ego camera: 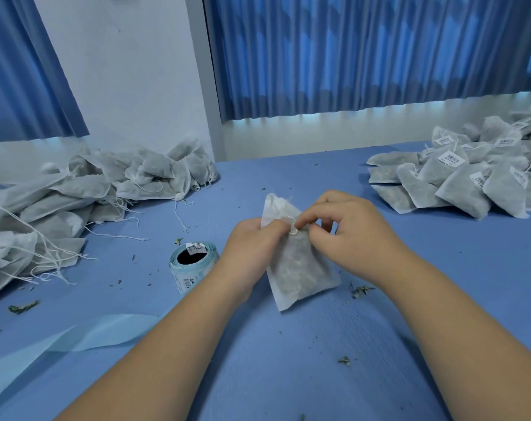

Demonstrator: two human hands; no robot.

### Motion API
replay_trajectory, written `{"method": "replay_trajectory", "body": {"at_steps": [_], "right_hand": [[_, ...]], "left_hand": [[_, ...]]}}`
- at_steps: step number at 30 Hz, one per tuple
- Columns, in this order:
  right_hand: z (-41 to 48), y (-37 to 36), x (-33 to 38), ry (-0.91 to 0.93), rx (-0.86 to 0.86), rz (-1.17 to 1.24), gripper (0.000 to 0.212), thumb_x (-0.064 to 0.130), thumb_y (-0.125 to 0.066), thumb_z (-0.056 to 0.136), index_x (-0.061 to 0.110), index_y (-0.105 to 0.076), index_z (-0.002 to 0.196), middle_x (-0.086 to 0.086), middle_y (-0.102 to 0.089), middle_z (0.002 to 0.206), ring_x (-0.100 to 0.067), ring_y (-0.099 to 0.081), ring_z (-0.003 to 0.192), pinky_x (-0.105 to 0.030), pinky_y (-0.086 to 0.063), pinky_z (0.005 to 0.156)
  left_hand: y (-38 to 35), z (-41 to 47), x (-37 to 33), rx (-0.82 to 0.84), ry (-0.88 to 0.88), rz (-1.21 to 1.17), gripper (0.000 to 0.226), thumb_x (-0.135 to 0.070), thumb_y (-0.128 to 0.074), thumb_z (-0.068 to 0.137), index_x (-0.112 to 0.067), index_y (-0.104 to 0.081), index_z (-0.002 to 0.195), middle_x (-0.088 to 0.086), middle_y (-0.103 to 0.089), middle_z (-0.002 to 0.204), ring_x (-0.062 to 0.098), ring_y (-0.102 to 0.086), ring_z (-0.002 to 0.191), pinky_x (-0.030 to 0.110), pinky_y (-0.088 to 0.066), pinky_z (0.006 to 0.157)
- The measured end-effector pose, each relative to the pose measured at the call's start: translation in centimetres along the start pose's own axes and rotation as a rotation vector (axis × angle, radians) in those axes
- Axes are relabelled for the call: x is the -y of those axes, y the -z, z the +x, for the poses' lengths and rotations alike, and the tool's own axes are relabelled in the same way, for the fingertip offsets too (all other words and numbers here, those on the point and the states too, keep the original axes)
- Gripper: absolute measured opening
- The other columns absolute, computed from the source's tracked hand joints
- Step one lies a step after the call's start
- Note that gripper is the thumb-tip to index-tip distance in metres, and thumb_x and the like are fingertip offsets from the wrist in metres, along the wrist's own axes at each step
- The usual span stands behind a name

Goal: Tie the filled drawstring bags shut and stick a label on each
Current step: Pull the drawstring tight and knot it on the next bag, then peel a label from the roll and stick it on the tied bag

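Hands met at the neck of a filled drawstring bag (297, 265), which lay at the middle of the blue surface (288, 360) with its open end pointing away from the person. The left hand (252, 244) gripped the gathered neck with its fingers (273, 229) curled round the cloth. The right hand (346, 235) pinched thumb and forefinger together on what looked to be a small loop of the string (293, 231), its other fingers loosely bent. The bag appeared light and soft, its thin white cloth showing a loose fill of dried leaf that would shift or crush under a squeeze. The gathered neck just below the string seemed the surest place to hold it, and the fine string itself looked easy to lose from a pinch. A roll of labels (194, 262) stood just beside the left wrist, its outer stickers printed with a barcode and a line of text too small to read. A heap of bags without labels (75, 192), strings trailing, lay well to the left. A second heap (458, 180), each bag bearing a white barcode sticker with equally unreadable print, lay to the right. A pale blue backing strip (60, 344) curled across the near left, and crumbs of leaf (361, 290) dotted the surface.
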State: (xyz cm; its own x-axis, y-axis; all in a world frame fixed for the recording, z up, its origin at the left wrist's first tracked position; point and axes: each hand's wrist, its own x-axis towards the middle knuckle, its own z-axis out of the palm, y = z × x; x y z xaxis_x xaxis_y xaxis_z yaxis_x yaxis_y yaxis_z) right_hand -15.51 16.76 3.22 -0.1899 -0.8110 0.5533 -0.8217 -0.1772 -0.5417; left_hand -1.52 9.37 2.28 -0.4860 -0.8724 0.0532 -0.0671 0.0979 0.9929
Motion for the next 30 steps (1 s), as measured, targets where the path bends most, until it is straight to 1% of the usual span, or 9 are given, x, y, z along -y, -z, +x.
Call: {"method": "replay_trajectory", "body": {"at_steps": [3,6,11,15,19,22,26,28,30], "right_hand": [[0.1,-0.1,-0.2,-0.028,-0.064,0.078,0.024,0.006,-0.062,0.081,0.027,-0.073,0.082,0.009,-0.060,0.082,-0.006,-0.054,0.072,-0.008,-0.037,0.063],[0.1,-0.3,-0.3,-0.058,-0.053,0.101,0.024,0.007,-0.061,0.082,0.029,-0.070,0.083,0.011,-0.059,0.083,-0.004,-0.053,0.074,-0.007,-0.038,0.065],[-0.1,-1.7,0.0,-0.035,0.055,0.076,0.025,0.010,-0.060,0.084,0.035,-0.065,0.082,0.015,-0.057,0.080,-0.002,-0.053,0.072,-0.007,-0.036,0.063],[-0.3,-3.4,0.9,-0.012,0.090,0.113,0.030,0.009,-0.060,0.084,0.039,-0.061,0.081,0.017,-0.058,0.082,-0.003,-0.054,0.071,-0.006,-0.037,0.063],[0.4,-5.3,2.5,0.024,0.217,0.087,0.028,0.013,-0.060,0.085,0.032,-0.064,0.104,0.022,-0.052,0.100,-0.003,-0.057,0.069,-0.010,-0.036,0.066],[1.3,-6.8,4.3,0.079,0.311,0.071,0.043,0.007,-0.059,0.082,0.026,-0.061,0.120,0.019,-0.046,0.110,0.007,-0.054,0.065,-0.005,-0.033,0.067],[1.9,-9.1,6.4,0.103,0.415,0.162,0.053,0.000,-0.057,0.077,0.025,-0.059,0.124,0.014,-0.051,0.116,0.025,-0.047,0.065,0.000,-0.034,0.061],[1.8,-10.2,6.9,0.087,0.434,0.227,0.056,-0.001,-0.056,0.076,0.023,-0.058,0.127,0.009,-0.057,0.120,0.026,-0.047,0.064,0.003,-0.034,0.060],[1.6,-11.3,6.9,0.088,0.448,0.224,0.056,0.000,-0.057,0.076,0.023,-0.059,0.127,0.011,-0.057,0.121,0.019,-0.051,0.077,-0.001,-0.036,0.068]], "left_hand": [[0.2,-0.6,-0.7,-0.035,-0.005,0.005,0.026,-0.034,-0.061,0.067,-0.013,-0.063,0.082,0.007,-0.062,0.077,0.022,-0.060,0.074,0.035,-0.044,0.072],[1.3,-1.4,-1.0,-0.058,0.010,0.074,0.016,-0.030,-0.062,0.079,-0.014,-0.060,0.081,0.005,-0.060,0.074,0.021,-0.058,0.070,0.034,-0.042,0.070],[3.5,-4.2,-0.5,-0.172,-0.038,0.475,0.025,-0.025,-0.054,0.090,-0.016,-0.052,0.067,-0.004,-0.056,0.063,0.016,-0.052,0.058,0.029,-0.038,0.059],[5.7,-7.7,1.2,-0.343,-0.195,0.715,0.026,-0.027,-0.046,0.095,-0.016,-0.052,0.072,-0.005,-0.052,0.092,0.011,-0.056,0.073,0.029,-0.039,0.062],[7.3,-9.2,2.5,-0.435,-0.214,0.740,0.021,-0.029,-0.046,0.097,-0.019,-0.056,0.082,-0.009,-0.047,0.104,0.014,-0.058,0.083,0.031,-0.039,0.071],[8.4,-8.6,3.1,-0.451,-0.192,0.806,0.024,-0.025,-0.044,0.098,-0.013,-0.050,0.078,-0.001,-0.053,0.089,0.018,-0.053,0.078,0.034,-0.036,0.066],[10.3,-8.0,3.1,-0.485,-0.124,0.821,0.028,-0.022,-0.043,0.095,-0.009,-0.043,0.070,0.002,-0.053,0.067,0.014,-0.044,0.059,0.028,-0.031,0.051],[11.4,-8.1,3.1,-0.500,-0.119,0.775,0.029,-0.021,-0.045,0.093,-0.011,-0.039,0.066,0.001,-0.048,0.061,0.015,-0.039,0.055,0.030,-0.029,0.050],[12.5,-8.4,3.3,-0.510,-0.144,0.758,0.029,-0.021,-0.046,0.092,-0.009,-0.040,0.066,0.002,-0.047,0.059,0.015,-0.039,0.055,0.029,-0.030,0.050]]}}
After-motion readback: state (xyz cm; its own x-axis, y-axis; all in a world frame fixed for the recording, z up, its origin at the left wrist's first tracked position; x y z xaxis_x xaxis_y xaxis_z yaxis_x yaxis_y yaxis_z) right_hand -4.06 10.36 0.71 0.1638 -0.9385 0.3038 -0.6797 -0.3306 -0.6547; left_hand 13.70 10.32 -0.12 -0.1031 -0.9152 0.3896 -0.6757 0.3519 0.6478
